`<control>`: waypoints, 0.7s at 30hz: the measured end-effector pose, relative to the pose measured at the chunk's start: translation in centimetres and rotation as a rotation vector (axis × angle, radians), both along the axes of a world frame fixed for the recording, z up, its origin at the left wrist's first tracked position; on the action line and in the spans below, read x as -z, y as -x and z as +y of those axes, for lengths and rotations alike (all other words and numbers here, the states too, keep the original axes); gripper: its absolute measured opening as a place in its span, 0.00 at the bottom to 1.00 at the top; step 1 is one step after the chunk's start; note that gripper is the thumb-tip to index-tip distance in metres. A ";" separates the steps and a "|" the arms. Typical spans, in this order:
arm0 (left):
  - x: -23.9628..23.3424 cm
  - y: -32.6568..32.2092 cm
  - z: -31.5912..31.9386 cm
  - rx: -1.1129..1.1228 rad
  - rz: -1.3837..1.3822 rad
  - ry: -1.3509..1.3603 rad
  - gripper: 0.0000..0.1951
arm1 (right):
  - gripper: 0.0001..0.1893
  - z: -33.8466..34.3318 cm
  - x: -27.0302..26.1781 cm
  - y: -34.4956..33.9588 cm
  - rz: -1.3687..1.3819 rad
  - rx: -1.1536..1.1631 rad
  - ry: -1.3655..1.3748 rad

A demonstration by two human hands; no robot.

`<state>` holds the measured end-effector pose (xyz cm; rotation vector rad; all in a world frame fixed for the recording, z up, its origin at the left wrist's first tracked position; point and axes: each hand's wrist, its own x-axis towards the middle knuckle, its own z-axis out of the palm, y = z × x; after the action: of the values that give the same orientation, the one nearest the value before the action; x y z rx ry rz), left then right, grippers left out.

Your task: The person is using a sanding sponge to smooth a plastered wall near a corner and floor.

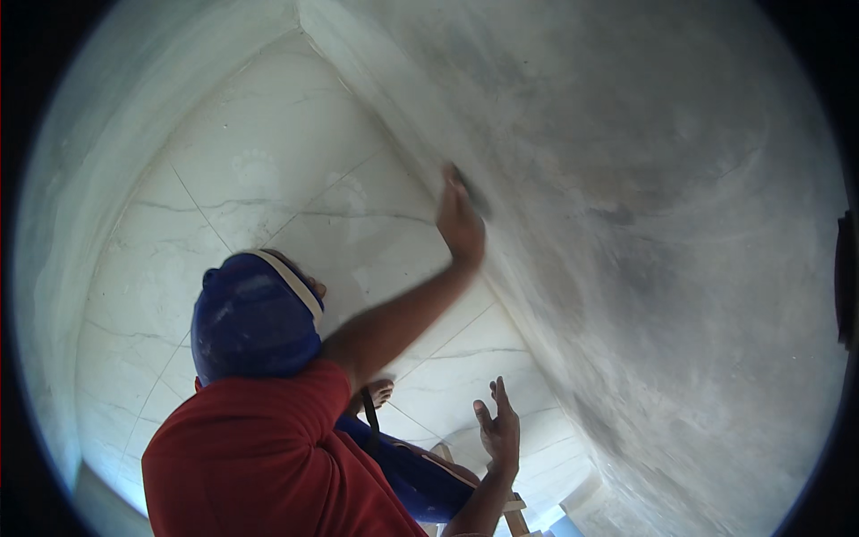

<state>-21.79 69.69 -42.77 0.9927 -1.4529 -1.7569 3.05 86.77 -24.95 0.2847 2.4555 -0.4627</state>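
My right hand (498, 429) reaches up from the lower edge, with its thumb and fingers apart and nothing in it. It is over the tiled floor (322, 127), left of the grey plastered wall (637, 268). My left hand is out of view. A co-worker in a blue cap or helmet (251, 322) and a red shirt (248, 456) is low before me, back towards me. The co-worker's outstretched hand (462, 225) presses a flat, dark, blurred thing (471, 192) to the wall near its foot; what it is, I cannot tell.
The co-worker's bare foot (381, 393) and blue-clad leg (409, 473) lie between us. Wooden pieces (515, 513) stand beside my forearm. A paler wall (87, 201) curves up at the left and meets the grey wall in a corner at the top. Pale footprints mark the tiles.
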 end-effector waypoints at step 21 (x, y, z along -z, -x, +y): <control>3.5 -0.4 -0.7 0.152 0.172 -0.399 0.26 | 0.38 0.4 -0.1 -0.2 -0.033 0.026 -0.104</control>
<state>-21.36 69.00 -46.25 0.9139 -1.1182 -2.2422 3.25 87.22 -24.82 0.3647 2.4498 -0.3382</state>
